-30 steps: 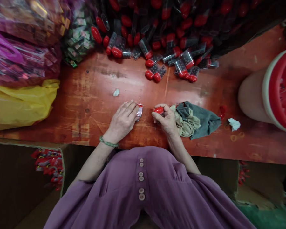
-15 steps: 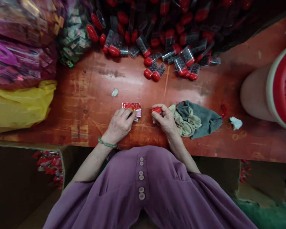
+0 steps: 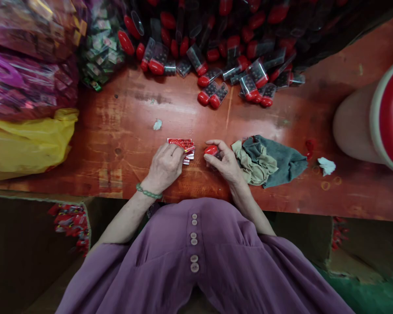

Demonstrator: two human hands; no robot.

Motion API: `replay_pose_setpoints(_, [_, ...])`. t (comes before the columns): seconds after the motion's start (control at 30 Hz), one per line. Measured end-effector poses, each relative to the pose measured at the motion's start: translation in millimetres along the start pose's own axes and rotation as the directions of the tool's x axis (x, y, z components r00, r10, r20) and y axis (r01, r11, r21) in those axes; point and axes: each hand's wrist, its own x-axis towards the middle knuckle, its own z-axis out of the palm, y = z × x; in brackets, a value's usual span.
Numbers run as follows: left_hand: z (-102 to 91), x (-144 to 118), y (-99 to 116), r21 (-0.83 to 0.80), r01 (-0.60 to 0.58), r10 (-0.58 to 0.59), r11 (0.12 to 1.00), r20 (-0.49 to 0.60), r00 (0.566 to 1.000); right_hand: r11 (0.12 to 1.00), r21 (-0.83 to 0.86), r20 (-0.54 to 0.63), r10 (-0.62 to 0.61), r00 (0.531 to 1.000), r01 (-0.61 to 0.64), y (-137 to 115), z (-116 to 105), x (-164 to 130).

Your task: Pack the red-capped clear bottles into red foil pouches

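Note:
On the table's near side, my left hand (image 3: 166, 166), with a green bead bracelet (image 3: 148, 193) at the wrist, is closed over a small stack of red and silver printed packets (image 3: 180, 142). Thumb and fingers pinch the edge of the top packet, which tilts up slightly. My right hand (image 3: 227, 162) is just to the right, holding a small clear container with a red cap (image 3: 211, 150) between thumb and fingers. The cap points left; the palm hides most of the clear body. A green and beige cloth (image 3: 271, 161) lies beside that hand.
Several red-capped clear containers (image 3: 216, 93) are heaped at the back. Filled plastic bags and a yellow bag (image 3: 26, 146) stand left. A pale bucket with a red rim (image 3: 356, 122) is right, near crumpled white tissue (image 3: 326, 166) and rubber bands. Cardboard boxes sit below the table edge.
My right hand has shifted slightly left and turned the red-capped container, so more of its cap shows. My left fingers have tilted up the top packet's edge.

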Motion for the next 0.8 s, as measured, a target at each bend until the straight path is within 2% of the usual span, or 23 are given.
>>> replay_pose_setpoints(0.2, [2.2, -4.8, 3.9, -0.020, 0.032, -0.032, 0.999, -0.026, 0.999, 0.981, 0.184, 0.029, 0.055, 0.998, -0.060, 8.8, -5.0, -2.7])
replay_pose_setpoints(0.4, [3.9, -7.9, -1.9, -0.105, 0.051, -0.060, 0.993, -0.083, 0.995, 0.989, 0.140, 0.048, 0.042, 0.998, -0.048, -0.5, -2.3, -5.9])
replay_pose_setpoints(0.5, [2.2, -6.2, -8.3, -0.207, 0.057, -0.073, 0.977, -0.070, 0.995, 1.000, 0.022, 0.024, 0.003, 1.000, -0.003, -1.7, 5.2, -3.5])
replay_pose_setpoints(0.57, [-1.3, -3.9, -11.9, -0.295, 0.077, -0.089, 0.952, -0.028, 0.996, 0.988, -0.123, 0.001, -0.090, 0.996, 0.090, 0.0, 11.0, 0.0])
replay_pose_setpoints(0.7, [-11.3, 2.1, -14.9, -0.449, 0.154, -0.146, 0.880, 0.053, 0.988, 0.862, -0.423, 0.040, -0.291, 0.956, 0.280, 5.8, 18.1, 7.9])
replay_pose_setpoints(0.8, [-15.8, 4.9, -15.3, -0.498, 0.199, -0.171, 0.844, 0.103, 0.980, 0.797, -0.523, 0.084, -0.304, 0.949, 0.302, 8.5, 19.1, 11.0])
